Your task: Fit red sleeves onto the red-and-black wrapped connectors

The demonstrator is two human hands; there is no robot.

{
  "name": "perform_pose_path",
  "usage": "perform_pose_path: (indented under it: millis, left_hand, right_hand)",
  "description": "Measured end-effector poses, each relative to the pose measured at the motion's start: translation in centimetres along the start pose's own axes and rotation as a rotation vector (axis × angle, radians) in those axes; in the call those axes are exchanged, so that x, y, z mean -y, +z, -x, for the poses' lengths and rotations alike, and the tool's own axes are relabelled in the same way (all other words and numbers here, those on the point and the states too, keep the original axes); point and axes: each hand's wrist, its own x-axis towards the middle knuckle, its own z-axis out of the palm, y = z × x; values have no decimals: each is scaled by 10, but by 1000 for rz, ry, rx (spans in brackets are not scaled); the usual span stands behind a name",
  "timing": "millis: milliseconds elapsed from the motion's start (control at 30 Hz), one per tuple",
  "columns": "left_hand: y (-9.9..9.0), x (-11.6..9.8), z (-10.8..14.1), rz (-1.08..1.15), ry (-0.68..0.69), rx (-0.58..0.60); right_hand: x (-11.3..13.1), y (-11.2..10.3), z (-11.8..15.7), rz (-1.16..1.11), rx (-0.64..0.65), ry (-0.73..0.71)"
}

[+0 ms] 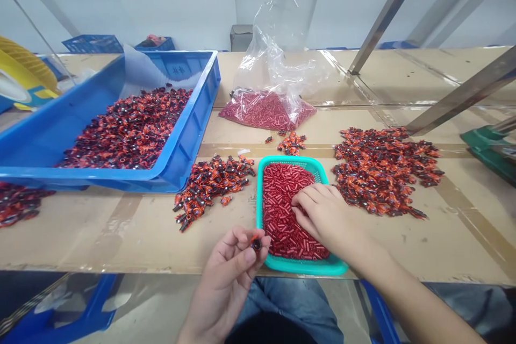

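The left hand (230,267) pinched a small, round-ended orange-and-black piece (256,244); the right hand (323,212) curled narrowly at short, shiny red tubes (280,204), its grip impossible to tell.

Looks like metal on the tubes (282,215), smooth with soft gloss; rather shiny on the held piece (256,243). Appears plastic and smooth in the basket (259,193) and tray (24,140). Shows thin, wrinkled, glossy film in the bag (274,37), matt cardboard over the counter (153,242), polished metal in the post (389,13).

Piece (256,243) partly hidden in left grip (230,269)
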Motion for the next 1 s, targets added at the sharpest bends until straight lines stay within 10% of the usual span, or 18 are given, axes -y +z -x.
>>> perform_pose_path:
  millis: [567,800,1000]
  left_hand:
    - [-12,0,8,-262,151,252]
    - [-11,14,12,-528,513,121]
    - [-5,19,22,-727,857,114]
  right_hand:
    - [5,-15,1,-308,-165,46]
    - [41,-50,15,-1021,-202,42]
    - [60,-65,17,-1006,-270,-57]
